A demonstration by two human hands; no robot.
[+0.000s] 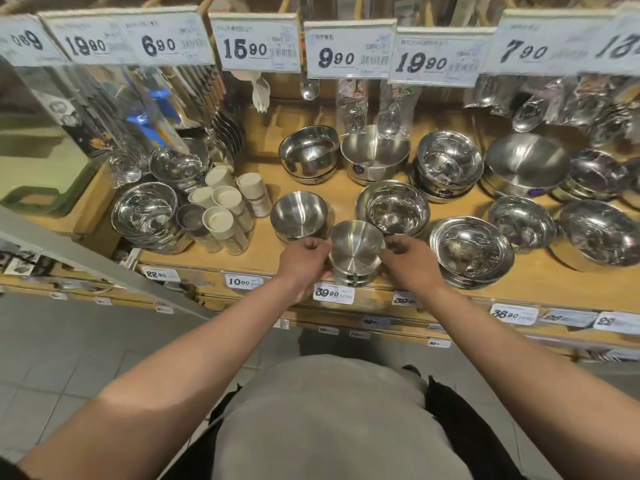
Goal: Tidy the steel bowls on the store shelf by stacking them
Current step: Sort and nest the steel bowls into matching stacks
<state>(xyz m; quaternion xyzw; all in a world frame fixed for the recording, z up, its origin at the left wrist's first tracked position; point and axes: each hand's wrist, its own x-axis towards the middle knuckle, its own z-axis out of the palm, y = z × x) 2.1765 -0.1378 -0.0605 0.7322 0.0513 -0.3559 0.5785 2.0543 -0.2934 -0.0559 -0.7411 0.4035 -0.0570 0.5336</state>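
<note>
- A small steel bowl point(356, 247) sat at the front edge of the wooden shelf point(263, 258), between the two hands; it looked brushed rather than mirror-bright, with a flat round bottom and straight-ish sides.
- It rested on top of another bowl of the same kind (only the lower rim showed beneath it, so how many were stacked could not be told).
- The left hand point(304, 259) curled its fingers around the bowl's left side, fingertips at the rim.
- The right hand point(408, 261) gripped the opposite side the same way, thumb and fingers bent against the rim.
- Just beyond the left fingertips stood a single brushed bowl point(299, 216), upright and close to the held one.
- Just beyond the right fingertips stood a shinier stack of bowls point(394, 207), nearly touching the held bowl's rim.
- Right of the right hand lay a wide polished stack point(471, 251).
- Left of the left hand, well apart, stood white-capped shakers point(225, 209).
- A price tag point(334, 293) reading 39.90 hung below the fingers.
</note>
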